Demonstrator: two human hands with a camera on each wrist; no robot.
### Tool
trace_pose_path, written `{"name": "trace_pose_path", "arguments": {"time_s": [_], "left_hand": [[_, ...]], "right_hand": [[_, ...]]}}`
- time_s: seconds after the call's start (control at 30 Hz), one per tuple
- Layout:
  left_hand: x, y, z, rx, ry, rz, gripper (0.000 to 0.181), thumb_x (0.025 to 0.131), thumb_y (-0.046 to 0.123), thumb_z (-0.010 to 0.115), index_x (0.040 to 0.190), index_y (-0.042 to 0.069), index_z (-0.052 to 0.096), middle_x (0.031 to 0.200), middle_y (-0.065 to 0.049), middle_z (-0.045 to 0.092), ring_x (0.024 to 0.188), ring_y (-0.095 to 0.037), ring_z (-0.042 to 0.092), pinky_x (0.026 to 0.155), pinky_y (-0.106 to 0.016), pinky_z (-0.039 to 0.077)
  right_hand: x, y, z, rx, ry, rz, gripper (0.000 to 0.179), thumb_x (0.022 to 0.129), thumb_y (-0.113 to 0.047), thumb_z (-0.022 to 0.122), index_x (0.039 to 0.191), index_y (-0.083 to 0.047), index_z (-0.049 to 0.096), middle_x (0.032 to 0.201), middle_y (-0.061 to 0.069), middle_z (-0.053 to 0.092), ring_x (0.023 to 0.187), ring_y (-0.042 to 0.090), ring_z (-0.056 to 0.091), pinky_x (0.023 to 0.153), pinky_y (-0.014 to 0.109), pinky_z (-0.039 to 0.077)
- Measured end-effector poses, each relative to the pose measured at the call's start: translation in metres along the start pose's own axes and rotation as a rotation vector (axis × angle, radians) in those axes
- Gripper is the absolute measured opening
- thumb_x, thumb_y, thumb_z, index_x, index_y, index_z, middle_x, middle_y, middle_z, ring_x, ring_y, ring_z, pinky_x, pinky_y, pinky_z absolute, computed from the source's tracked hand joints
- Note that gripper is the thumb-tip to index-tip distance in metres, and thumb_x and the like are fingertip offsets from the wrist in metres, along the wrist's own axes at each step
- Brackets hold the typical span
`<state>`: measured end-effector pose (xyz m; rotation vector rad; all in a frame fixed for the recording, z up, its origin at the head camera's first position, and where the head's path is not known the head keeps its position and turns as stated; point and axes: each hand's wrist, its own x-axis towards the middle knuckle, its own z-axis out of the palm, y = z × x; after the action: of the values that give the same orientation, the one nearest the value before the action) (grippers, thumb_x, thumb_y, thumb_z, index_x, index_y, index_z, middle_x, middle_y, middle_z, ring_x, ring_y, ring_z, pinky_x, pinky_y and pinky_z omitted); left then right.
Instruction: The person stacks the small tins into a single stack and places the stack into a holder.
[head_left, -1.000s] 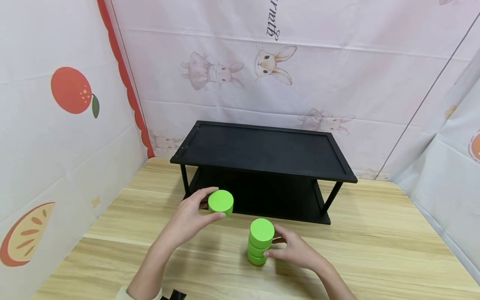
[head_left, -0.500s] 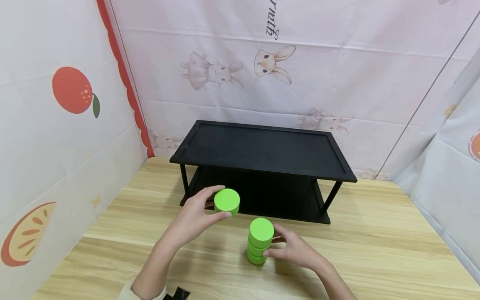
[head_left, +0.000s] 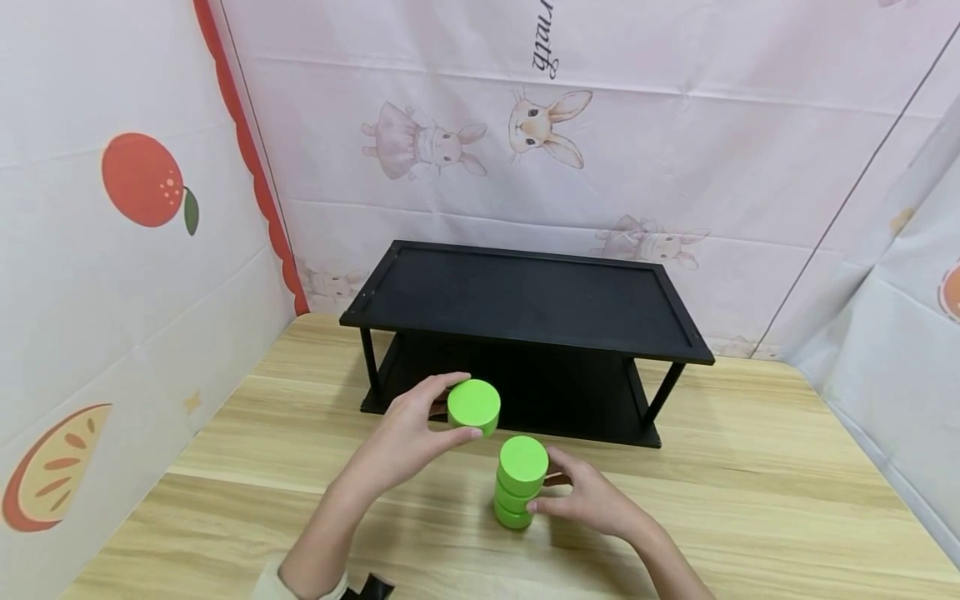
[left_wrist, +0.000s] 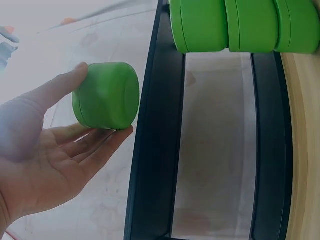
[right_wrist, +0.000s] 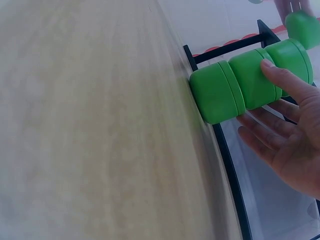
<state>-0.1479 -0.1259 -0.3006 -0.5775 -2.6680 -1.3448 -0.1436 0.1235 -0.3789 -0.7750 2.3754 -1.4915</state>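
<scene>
My left hand (head_left: 408,435) pinches a small round green jar (head_left: 473,405) between thumb and fingers. The jar is in the air, up and to the left of a stack of three like green jars (head_left: 522,467) that stands upright on the table. In the left wrist view the thumb is on one side of the held jar (left_wrist: 106,96) and the fingertips on the other. My right hand (head_left: 588,497) grips the stack from its right side. The right wrist view has the thumb on the middle jar (right_wrist: 255,79), with fingers around behind it.
Behind the hands a black two-tier shelf (head_left: 517,296) stands on the wooden table (head_left: 757,483). Its lower board (head_left: 570,392) is just beyond the held jar. Printed cloth (head_left: 300,108) hangs behind and at both sides.
My left hand has carried its jar to the right, nearer to the stack. The right hand and the stack have stayed in place.
</scene>
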Motion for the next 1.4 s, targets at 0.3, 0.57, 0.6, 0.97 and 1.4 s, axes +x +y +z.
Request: {"name": "trace_pose_path", "arguments": {"time_s": [0.3, 0.57, 0.6, 0.97, 1.4], "left_hand": [[-0.001, 0.002, 0.011, 0.003, -0.020, 0.033, 0.060, 0.074, 0.023, 0.078, 0.127, 0.013, 0.053, 0.117, 0.002, 0.055, 0.105, -0.014, 0.052, 0.088, -0.038, 0.045], [-0.001, 0.005, 0.018, -0.016, -0.066, 0.066, 0.060, 0.076, 0.031, 0.076, 0.127, 0.010, 0.052, 0.117, 0.001, 0.055, 0.103, -0.015, 0.052, 0.087, -0.039, 0.045], [-0.001, 0.005, 0.018, -0.014, -0.070, 0.068, 0.060, 0.076, 0.031, 0.075, 0.127, 0.010, 0.052, 0.118, 0.000, 0.055, 0.104, -0.016, 0.052, 0.088, -0.040, 0.045], [0.001, 0.009, 0.025, -0.016, -0.099, 0.082, 0.062, 0.077, 0.033, 0.074, 0.129, 0.009, 0.050, 0.123, -0.002, 0.053, 0.110, -0.018, 0.050, 0.089, -0.040, 0.044], [0.003, 0.011, 0.032, -0.026, -0.144, 0.074, 0.062, 0.078, 0.033, 0.074, 0.130, 0.009, 0.049, 0.123, -0.002, 0.052, 0.109, -0.017, 0.051, 0.088, -0.037, 0.045]], "right_hand": [[0.005, 0.034, 0.002, 0.026, -0.013, -0.009, 0.059, 0.080, -0.019, 0.073, 0.130, -0.004, 0.046, 0.117, 0.005, 0.055, 0.104, 0.026, 0.055, 0.088, 0.040, 0.046], [0.004, 0.036, 0.001, 0.023, -0.021, -0.002, 0.061, 0.080, -0.025, 0.073, 0.132, -0.007, 0.045, 0.117, 0.003, 0.055, 0.104, 0.024, 0.055, 0.088, 0.037, 0.046], [0.004, 0.036, 0.001, 0.019, -0.020, 0.003, 0.062, 0.080, -0.026, 0.073, 0.132, -0.008, 0.045, 0.117, 0.003, 0.055, 0.104, 0.024, 0.055, 0.088, 0.036, 0.046], [0.003, 0.035, 0.000, 0.019, -0.012, 0.001, 0.060, 0.080, -0.024, 0.073, 0.131, -0.006, 0.045, 0.119, 0.005, 0.055, 0.104, 0.025, 0.055, 0.087, 0.039, 0.047], [0.005, 0.036, 0.002, 0.011, -0.014, 0.008, 0.057, 0.079, -0.026, 0.074, 0.127, -0.010, 0.048, 0.119, 0.003, 0.054, 0.104, 0.025, 0.055, 0.087, 0.037, 0.047]]}}
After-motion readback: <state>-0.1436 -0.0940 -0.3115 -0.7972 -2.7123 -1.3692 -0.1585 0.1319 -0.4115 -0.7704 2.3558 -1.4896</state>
